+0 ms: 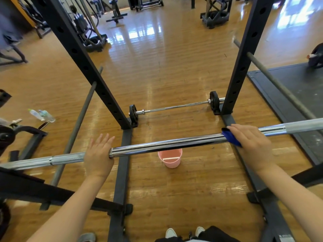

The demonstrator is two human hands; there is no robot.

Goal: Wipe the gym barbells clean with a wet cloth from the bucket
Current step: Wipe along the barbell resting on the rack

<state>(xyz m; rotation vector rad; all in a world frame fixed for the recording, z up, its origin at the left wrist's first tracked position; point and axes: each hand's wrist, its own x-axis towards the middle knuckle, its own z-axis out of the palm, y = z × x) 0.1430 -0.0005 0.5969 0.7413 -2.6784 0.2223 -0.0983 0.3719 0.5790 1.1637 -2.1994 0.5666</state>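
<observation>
The right hand [251, 142] presses a blue cloth [230, 137] around the near bar [166, 143]; the left hand [98, 154] rests flat on it, fingers straight. Wiping is underway. The far barbell [174, 107] behind the bucket [170, 158] seems left.

Near barbell [167, 143] spans the rack; bucket [170, 158] on floor [174, 67] beneath; second barbell [174, 107] behind, between uprights [83, 63].
</observation>
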